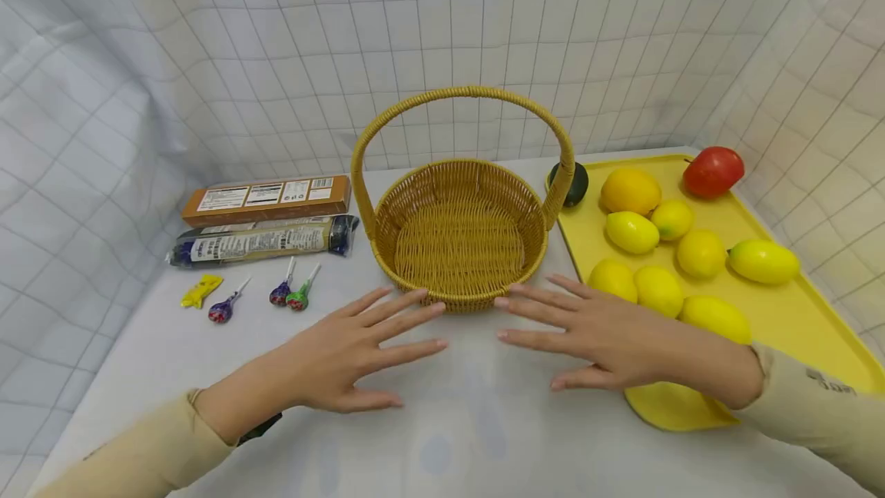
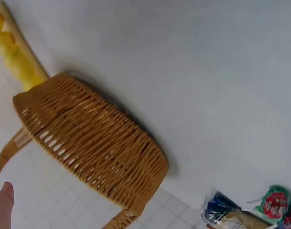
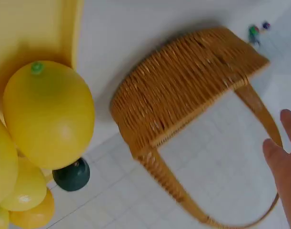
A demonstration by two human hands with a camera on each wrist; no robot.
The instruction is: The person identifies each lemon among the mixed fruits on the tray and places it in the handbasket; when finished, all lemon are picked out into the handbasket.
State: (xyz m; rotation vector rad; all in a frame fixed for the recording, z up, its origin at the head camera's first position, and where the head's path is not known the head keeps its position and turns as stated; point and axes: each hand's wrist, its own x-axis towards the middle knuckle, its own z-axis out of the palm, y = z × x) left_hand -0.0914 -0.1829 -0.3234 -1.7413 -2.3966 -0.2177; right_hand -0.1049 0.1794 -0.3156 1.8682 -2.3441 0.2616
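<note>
A round wicker basket (image 1: 459, 244) with a tall arched handle stands on the white table, its inside bare. In front of it, my left hand (image 1: 346, 352) hovers with fingers spread, fingertips near the basket's front rim. My right hand (image 1: 601, 333) mirrors it on the other side, fingers also spread and holding nothing. Both wrist views show the basket's woven side (image 2: 93, 143) beyond the hands. Close to my right forearm lie several lemons (image 3: 49, 114) on a yellow tray (image 1: 788, 329).
Left of the basket lie a brown box (image 1: 266, 200), a plastic-wrapped package (image 1: 263, 241), lollipops (image 1: 299, 298) and a yellow-wrapped candy (image 1: 201, 291). At the tray's back are an orange fruit (image 1: 631, 190), a red apple (image 1: 714, 172) and a dark green avocado-like fruit (image 1: 571, 184). White grid cloth (image 1: 470, 21) surrounds the table.
</note>
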